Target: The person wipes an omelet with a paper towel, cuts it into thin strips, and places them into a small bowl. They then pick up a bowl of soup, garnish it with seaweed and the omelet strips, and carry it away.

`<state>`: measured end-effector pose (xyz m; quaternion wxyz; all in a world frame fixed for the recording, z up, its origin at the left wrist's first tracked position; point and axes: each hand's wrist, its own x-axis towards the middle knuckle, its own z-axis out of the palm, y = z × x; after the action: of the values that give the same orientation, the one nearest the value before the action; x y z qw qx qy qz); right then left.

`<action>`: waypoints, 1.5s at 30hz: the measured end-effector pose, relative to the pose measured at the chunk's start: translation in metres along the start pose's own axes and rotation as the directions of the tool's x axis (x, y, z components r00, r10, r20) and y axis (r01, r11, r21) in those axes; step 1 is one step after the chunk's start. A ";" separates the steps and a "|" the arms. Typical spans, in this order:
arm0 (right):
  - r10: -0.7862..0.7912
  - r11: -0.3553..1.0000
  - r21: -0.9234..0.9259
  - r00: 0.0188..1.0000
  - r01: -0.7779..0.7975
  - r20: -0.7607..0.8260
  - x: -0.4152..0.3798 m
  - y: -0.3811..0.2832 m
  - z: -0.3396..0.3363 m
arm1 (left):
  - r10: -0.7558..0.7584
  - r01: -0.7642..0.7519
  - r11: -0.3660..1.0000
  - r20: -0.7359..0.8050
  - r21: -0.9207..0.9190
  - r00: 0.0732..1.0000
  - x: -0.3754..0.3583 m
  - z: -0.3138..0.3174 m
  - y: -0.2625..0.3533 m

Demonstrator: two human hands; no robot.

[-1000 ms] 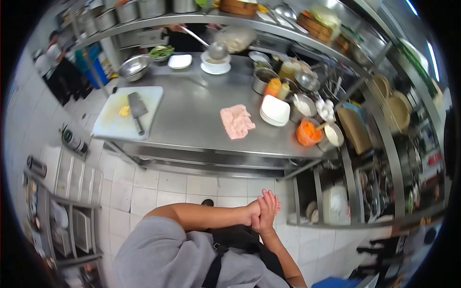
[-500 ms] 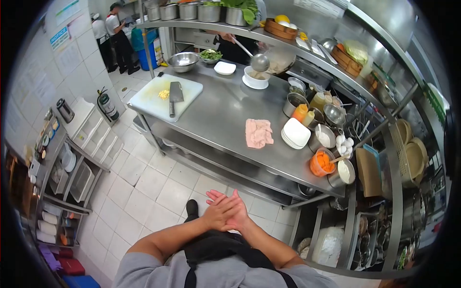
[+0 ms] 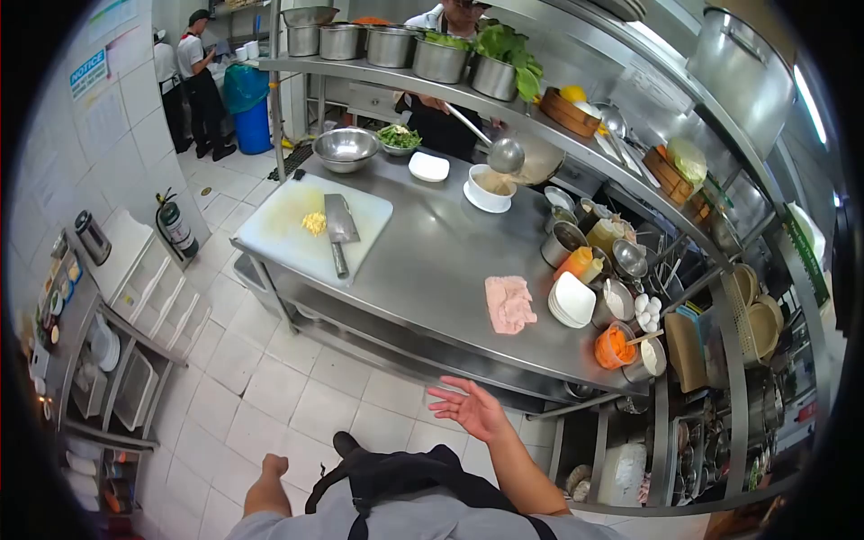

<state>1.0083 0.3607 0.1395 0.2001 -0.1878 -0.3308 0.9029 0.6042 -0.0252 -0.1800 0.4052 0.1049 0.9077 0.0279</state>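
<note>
My right hand (image 3: pixel 470 409) is held up before my body with its fingers spread and nothing in it. Down at my left side hangs my left hand (image 3: pixel 274 465), its fingers mostly hidden from view. Beyond my right hand, a folded pink cloth (image 3: pixel 509 304) lies on the steel table (image 3: pixel 423 256). To the left on the table, a white cutting board (image 3: pixel 360 256) carries a cleaver (image 3: pixel 341 220) and a small heap of chopped yellow food (image 3: pixel 314 223). Neither hand touches any of these.
Across the table a person holds a ladle (image 3: pixel 506 156) over a white bowl (image 3: pixel 493 184). Stacked white dishes (image 3: pixel 571 299), a tub of orange food (image 3: pixel 615 346) and sauce bottles (image 3: pixel 576 262) crowd the right side. A fire extinguisher (image 3: pixel 176 225) stands on the left.
My hands, pressed together before, have parted. The left dropped to my side, while the right moved slightly right with fingers spread. My view has shifted, showing more of the upper shelf.
</note>
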 end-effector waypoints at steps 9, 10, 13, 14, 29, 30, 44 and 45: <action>-0.099 0.990 -0.134 0.900 0.045 -0.425 0.073 -0.078 -0.031 | 0.109 -0.057 0.895 0.092 -0.442 0.990 0.067 -0.044 0.084; -0.106 0.986 -0.166 0.886 0.034 -0.451 0.084 -0.090 -0.042 | 0.154 -0.092 0.839 0.071 -0.537 0.986 0.067 -0.041 0.106; -0.132 0.981 -0.191 0.861 0.042 -0.490 0.127 -0.128 -0.069 | 0.305 -0.241 0.753 0.000 -0.612 0.952 0.066 -0.044 0.161; -0.177 0.974 -0.210 0.854 0.082 -0.489 0.145 -0.138 -0.087 | 0.375 -0.326 0.760 -0.032 -0.563 0.927 0.063 -0.047 0.173; -0.181 0.983 -0.115 0.768 0.140 -0.614 0.362 -0.259 -0.245 | -0.099 0.106 0.792 0.045 -0.602 0.994 -0.029 -0.090 0.149; -0.181 0.983 -0.113 0.770 0.142 -0.612 0.371 -0.265 -0.252 | -0.077 0.089 0.804 0.046 -0.588 0.996 -0.033 -0.090 0.156; -0.206 0.977 -0.116 0.668 0.177 -0.715 0.436 -0.305 -0.323 | 0.030 -0.047 0.740 -0.036 -0.671 0.999 0.030 -0.118 0.245; -0.203 0.978 -0.115 0.667 0.173 -0.717 0.440 -0.309 -0.326 | 0.028 -0.043 0.741 -0.032 -0.671 0.999 0.030 -0.121 0.247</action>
<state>0.8613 0.9615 0.0245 0.4027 -0.4978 -0.2591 0.7231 0.5366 0.2261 -0.0874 0.4062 -0.0310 0.8388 0.3612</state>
